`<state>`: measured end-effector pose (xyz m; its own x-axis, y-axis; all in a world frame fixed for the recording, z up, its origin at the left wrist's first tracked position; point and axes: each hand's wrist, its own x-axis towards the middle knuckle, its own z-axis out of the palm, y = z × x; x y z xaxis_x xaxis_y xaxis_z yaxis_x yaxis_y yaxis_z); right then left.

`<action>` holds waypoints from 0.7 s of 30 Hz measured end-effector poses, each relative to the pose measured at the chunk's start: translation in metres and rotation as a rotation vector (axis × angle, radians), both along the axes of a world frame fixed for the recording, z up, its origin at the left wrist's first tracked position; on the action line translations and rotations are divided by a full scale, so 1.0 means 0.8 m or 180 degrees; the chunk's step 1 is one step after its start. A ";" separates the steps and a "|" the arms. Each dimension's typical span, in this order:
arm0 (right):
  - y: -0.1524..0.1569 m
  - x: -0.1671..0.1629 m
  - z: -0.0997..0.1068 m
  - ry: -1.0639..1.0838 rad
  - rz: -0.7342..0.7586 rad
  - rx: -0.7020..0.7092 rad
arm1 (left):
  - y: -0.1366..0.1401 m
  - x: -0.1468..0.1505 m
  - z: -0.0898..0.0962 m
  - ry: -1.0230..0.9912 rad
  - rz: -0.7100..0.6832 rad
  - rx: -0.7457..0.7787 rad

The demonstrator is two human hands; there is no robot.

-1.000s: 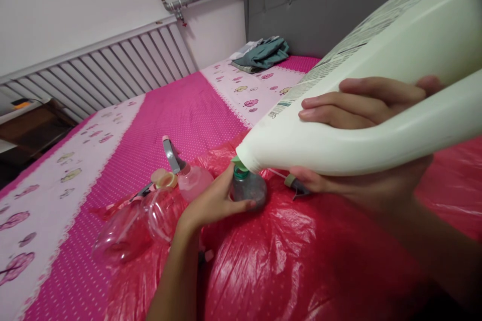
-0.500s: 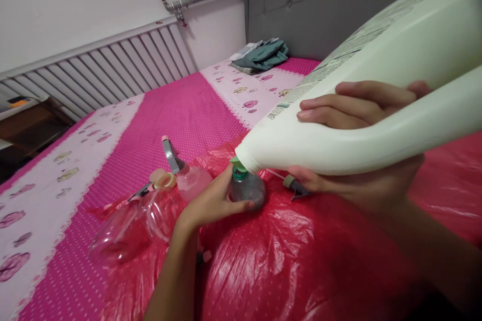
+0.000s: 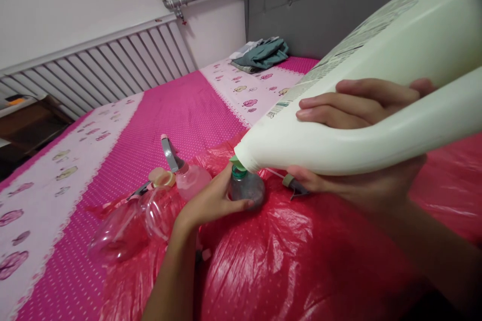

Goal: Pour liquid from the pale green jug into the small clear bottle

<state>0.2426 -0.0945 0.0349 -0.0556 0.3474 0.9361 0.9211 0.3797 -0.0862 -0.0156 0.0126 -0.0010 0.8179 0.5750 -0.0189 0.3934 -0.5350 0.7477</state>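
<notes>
A large pale jug (image 3: pixel 324 145) with a handle and printed label is tilted, its green spout at the mouth of a small clear bottle (image 3: pixel 246 190) with a green neck. My right hand (image 3: pixel 361 105) grips the jug by its handle, fingers over the near side and thumb below. My left hand (image 3: pixel 214 198) is wrapped around the small bottle, which stands on red plastic sheeting (image 3: pixel 263 251). Right of that bottle lies a spray head (image 3: pixel 295 185) with a thin tube. Whether liquid is flowing cannot be seen.
Left of my left hand stands a pink spray bottle (image 3: pixel 193 181) with a grey trigger. Clear pink-tinted bottles (image 3: pixel 120 230) lie nearer. Folded clothes (image 3: pixel 263 54) rest on the bed before a grey headboard (image 3: pixel 301 5). A white radiator (image 3: pixel 101 65) lines the wall.
Almost nothing differs. Both hands keep their hold, and the jug's spout stays at the small bottle's mouth; the view has shifted very slightly.
</notes>
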 end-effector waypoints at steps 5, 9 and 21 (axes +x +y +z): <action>0.001 0.001 -0.002 0.0032 0.0044 0.0035 | 0.000 0.001 0.001 0.0003 0.0002 -0.0007; 0.000 0.001 0.000 0.0009 0.0100 -0.0101 | 0.001 0.001 0.000 0.0025 0.0001 -0.0010; 0.002 0.000 -0.003 0.0126 0.0136 0.0033 | 0.002 0.000 -0.001 0.0028 -0.0024 0.0019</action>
<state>0.2425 -0.0930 0.0321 -0.0330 0.3358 0.9413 0.8999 0.4198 -0.1182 -0.0152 0.0143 -0.0014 0.8221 0.5690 -0.0227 0.3959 -0.5424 0.7410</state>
